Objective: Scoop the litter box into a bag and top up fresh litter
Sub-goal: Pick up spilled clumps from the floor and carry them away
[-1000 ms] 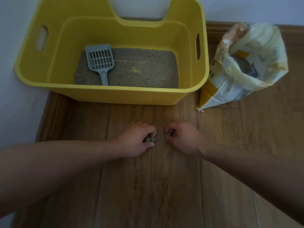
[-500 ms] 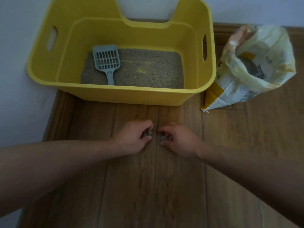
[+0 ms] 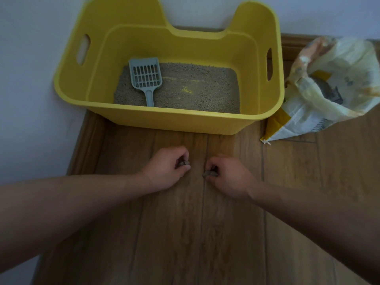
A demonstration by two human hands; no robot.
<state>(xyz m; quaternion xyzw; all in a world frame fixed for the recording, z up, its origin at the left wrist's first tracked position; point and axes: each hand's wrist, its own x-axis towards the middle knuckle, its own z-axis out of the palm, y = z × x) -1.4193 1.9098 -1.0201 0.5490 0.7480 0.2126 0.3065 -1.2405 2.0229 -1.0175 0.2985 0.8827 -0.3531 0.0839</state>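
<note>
Wooden floor (image 3: 185, 233) lies under your two hands, each holding a small bit of litter.
Your left hand (image 3: 166, 168) curls its fingers (image 3: 182, 154) round a grey clump (image 3: 183, 163); your right hand (image 3: 228, 177) pinches a second clump (image 3: 208, 173), near the first but apart. Beyond them the yellow litter box (image 3: 185, 118) stands by the wall, litter (image 3: 205, 93) across its bottom, the grey scoop (image 3: 146, 76) lying on it at the left, handle toward you. An open bag (image 3: 329, 99) sits just beside the box's right wall.
</note>
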